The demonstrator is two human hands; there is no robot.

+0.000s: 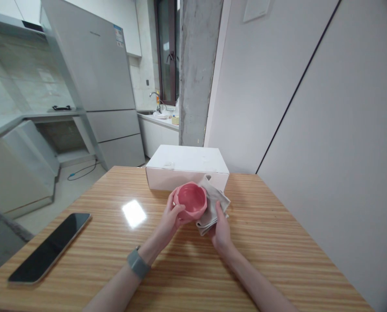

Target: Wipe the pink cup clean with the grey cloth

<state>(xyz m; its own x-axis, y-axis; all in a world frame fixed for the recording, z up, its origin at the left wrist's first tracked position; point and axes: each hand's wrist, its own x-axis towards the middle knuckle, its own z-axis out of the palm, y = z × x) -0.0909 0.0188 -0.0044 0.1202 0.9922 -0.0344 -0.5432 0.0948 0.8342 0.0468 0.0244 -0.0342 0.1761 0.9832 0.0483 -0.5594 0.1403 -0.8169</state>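
Note:
A pink bowl with a faceted outside is held above the table, its opening tilted toward me. My left hand grips it on the left side, the thumb lying near the rim. In my right hand is a folded light grey cloth, pressed against the bowl's right side. The right thumb lies on top of the cloth; the other fingers are mostly hidden behind it. Inside the bowl I see only its bare pink surface.
Behind the bowl a white box stands on the striped wooden table. A black phone lies at the table's left edge. A white wall runs along the right side. The fridge and sink counter are farther back.

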